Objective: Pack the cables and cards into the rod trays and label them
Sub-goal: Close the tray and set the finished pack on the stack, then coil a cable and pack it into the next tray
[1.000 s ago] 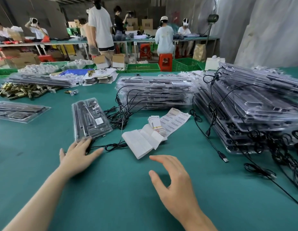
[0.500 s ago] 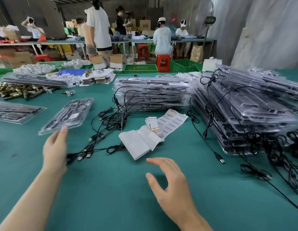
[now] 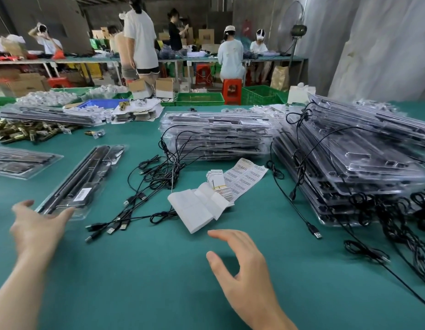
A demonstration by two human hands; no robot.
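Head view: setting aside a labelled rod tray [image 3: 83, 179] toward the worktop's [image 3: 159, 294] left edge, left hand [image 3: 37, 225] spread flat, perhaps touching its near end. Hovering the right hand [image 3: 242, 265] near the front edge, fingers loose, holding nothing. Lying mid-worktop: cables [image 3: 145, 186], cards [image 3: 216, 182]. Likely needing next: fetching a fresh tray from the right-edge stack [image 3: 349, 167].

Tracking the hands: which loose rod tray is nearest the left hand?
The barcode-labelled tray, its near end at the left hand; the other tray lies farther back.
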